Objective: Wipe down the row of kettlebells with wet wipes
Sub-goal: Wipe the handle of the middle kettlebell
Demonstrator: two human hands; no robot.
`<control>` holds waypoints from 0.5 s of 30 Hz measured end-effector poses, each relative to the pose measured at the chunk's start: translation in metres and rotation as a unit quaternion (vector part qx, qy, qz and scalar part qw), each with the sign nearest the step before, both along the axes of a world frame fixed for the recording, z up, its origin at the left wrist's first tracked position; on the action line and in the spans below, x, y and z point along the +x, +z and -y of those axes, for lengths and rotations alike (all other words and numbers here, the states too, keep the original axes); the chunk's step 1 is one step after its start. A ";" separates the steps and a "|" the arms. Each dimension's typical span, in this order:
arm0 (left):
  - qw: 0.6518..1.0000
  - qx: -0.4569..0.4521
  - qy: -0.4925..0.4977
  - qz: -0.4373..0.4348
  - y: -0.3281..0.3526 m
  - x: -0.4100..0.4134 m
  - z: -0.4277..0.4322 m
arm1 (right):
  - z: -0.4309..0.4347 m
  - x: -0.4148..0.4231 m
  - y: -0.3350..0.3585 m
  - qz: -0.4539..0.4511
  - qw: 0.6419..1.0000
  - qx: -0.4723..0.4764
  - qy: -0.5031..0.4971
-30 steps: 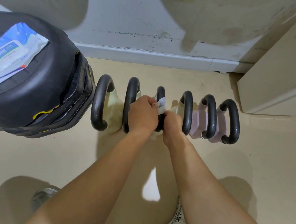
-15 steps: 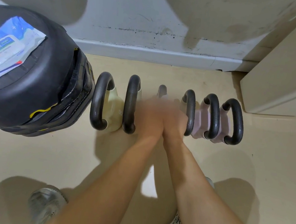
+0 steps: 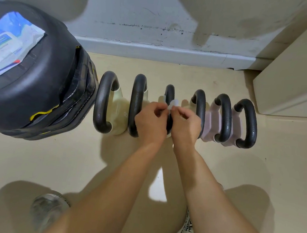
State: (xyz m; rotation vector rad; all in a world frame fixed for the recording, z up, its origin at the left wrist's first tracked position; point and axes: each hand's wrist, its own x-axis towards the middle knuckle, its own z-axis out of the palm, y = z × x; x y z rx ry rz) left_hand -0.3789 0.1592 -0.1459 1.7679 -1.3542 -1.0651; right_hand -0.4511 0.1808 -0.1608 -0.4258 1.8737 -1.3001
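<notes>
Along the base of the wall, we are standing over six kettlebells (image 3: 175,111) lined up side by side on the floor (image 3: 32,161), their dark handles arching toward us. A second ago our left hand (image 3: 151,121) and right hand (image 3: 186,120) were wrapped tightly around the third handle (image 3: 170,93) from the left, rubbing it in a blur; now both are lifting slightly and loosening, and we are pinching a small white wet wipe (image 3: 173,104) between the fingertips of the two hands, just above that handle. We are judging this as a refold or regrip of the wipe, meaning the rubbing of this handle is pausing or ending while three handles to the right are likely awaiting their turn. The wipe is looking crumpled and bunched, far smaller than a spread sheet. The two bells at the left are showing pale cream bodies, the two at the right pale pink. The wipe packet (image 3: 7,47) is lying on a black round weight (image 3: 39,86) at the left, well apart from our hands.
</notes>
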 end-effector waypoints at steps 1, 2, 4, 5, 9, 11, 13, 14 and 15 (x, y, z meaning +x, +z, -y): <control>1.000 -0.004 0.001 0.002 0.001 -0.001 0.000 | 0.001 0.000 0.001 -0.006 1.000 -0.006 -0.011; 1.000 -0.006 0.001 0.007 0.002 -0.002 0.002 | 0.005 -0.001 0.003 -0.014 1.000 -0.008 -0.019; 1.000 -0.008 0.005 0.004 0.004 -0.006 0.008 | 0.015 -0.005 0.008 -0.028 0.999 -0.014 -0.013; 1.000 -0.009 0.005 -0.003 0.005 -0.009 0.012 | 0.021 -0.008 0.010 -0.026 0.999 -0.019 -0.005; 1.000 0.005 0.007 -0.029 0.007 -0.017 0.028 | 0.037 -0.014 0.018 -0.037 0.999 -0.020 0.024; 0.999 0.024 0.009 -0.027 0.009 -0.020 0.033 | 0.039 -0.014 0.020 -0.063 0.996 -0.023 0.059; 1.000 0.020 -0.001 -0.016 0.012 -0.021 0.030 | 0.036 -0.014 0.018 -0.053 0.991 -0.032 0.122; 1.000 0.019 -0.003 -0.021 0.012 -0.020 0.025 | 0.031 -0.014 0.017 -0.018 0.989 -0.038 0.140; 0.999 0.020 -0.005 -0.036 0.012 -0.018 0.020 | 0.026 -0.014 0.016 0.041 0.988 -0.054 0.139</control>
